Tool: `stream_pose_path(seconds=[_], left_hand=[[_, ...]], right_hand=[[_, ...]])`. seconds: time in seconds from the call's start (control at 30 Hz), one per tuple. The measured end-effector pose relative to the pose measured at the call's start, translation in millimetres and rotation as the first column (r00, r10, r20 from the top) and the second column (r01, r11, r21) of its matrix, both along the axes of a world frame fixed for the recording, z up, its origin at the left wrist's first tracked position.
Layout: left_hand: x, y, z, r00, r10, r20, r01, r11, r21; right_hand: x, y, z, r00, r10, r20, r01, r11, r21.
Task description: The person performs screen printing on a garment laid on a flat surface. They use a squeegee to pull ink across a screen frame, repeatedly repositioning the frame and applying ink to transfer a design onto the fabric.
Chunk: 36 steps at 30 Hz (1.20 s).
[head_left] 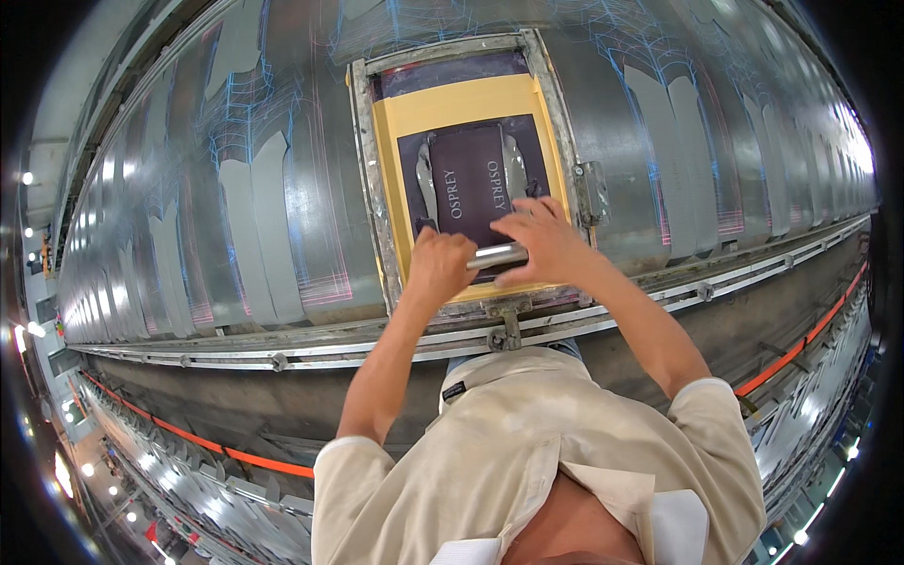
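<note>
A rectangular metal-framed screen (363, 160) with a yellow border (452, 99) lies on the long table, over a dark piece (476, 165) with pale printed lettering and grey curved shapes at its sides. My left hand (438, 259) is closed round the left end of a silver metal bar (497, 254) near the frame's near end. My right hand (546, 245) is at the bar's right end, with its fingers spread and bent over it; whether they touch the bar is unclear. A metal clamp fitting (593, 193) sits on the frame's right side.
The long metal table (330, 235) carries grey cut pieces (247, 240) with blue and pink lines on both sides of the frame. A metal rail (650, 299) runs along its near edge. An orange strip (217, 444) runs below, beside racks and lights.
</note>
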State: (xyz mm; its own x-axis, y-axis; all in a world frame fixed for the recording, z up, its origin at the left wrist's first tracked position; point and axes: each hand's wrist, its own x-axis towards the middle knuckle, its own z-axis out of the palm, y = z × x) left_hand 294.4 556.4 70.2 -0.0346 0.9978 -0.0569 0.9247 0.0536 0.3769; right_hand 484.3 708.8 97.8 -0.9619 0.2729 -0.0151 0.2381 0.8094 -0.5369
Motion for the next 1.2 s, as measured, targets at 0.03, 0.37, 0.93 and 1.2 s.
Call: stream_pose_path(seconds=[0.03,0.37,0.93,1.2], left_hand=[[-11,12,1,1.0,-0.014,0.018,0.012,0.997,0.079],[-105,148,-4,0.999,0.032,-0.008,-0.029,0.961,0.274],[34,-12,8,0.985,0.154,0.072,-0.163,0.976,0.145],[30,-31,5,0.973,0.209,0.101,-0.229,0.932,0.281]], right_hand=[[-9,10,1,0.999,-0.013,0.032,0.012,1.0,0.011],[-115,125,-38,0.977,-0.173,0.125,0.146,0.968,0.204],[30,89,-47,0.546,-0.807,-0.225,0.83,0.558,0.012],[27,111,-48,0.563,-0.818,-0.117,0.815,0.573,-0.083]])
